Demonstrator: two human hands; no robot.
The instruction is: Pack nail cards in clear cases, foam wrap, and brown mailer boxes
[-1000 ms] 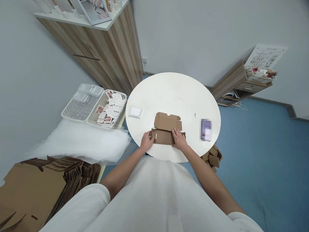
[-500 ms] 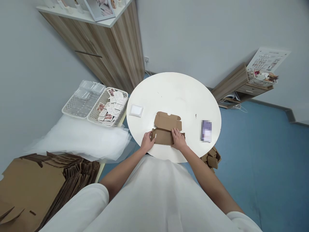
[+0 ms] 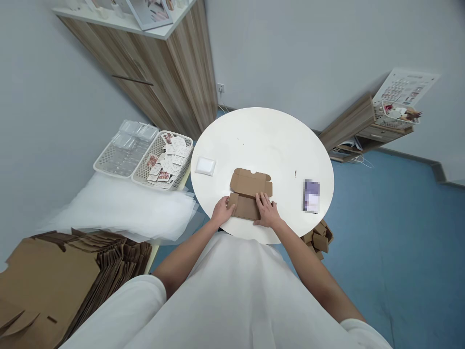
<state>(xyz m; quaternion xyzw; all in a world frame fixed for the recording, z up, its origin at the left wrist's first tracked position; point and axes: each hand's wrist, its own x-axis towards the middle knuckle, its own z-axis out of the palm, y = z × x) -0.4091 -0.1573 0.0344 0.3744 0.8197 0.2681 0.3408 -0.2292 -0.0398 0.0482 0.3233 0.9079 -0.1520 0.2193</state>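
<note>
A brown cardboard box (image 3: 246,207), partly folded, lies near the front edge of the round white table (image 3: 269,140). Its tabbed lid stands open on the far side. At the box's left end, my left hand (image 3: 221,212) is closed on the end flap, which is bent inward over the base. My right hand (image 3: 267,211) grips the right end, fingers reaching inside and thumb at the front wall. The right end flap is mostly hidden by this hand. To the left, apart from the box, sits a small white packet (image 3: 205,166).
A blurred purple item (image 3: 311,196) lies at the table's right. Left of the table are a basket of printed cards (image 3: 165,162), a basket of clear plastic cases (image 3: 125,150), translucent sheets (image 3: 119,206) and stacked flat cardboard (image 3: 51,286). Folded boxes (image 3: 319,240) are low at the right.
The left end flap, upright before, is now folded inward over the base under my left hand. My right hand has shifted slightly left along the box.
</note>
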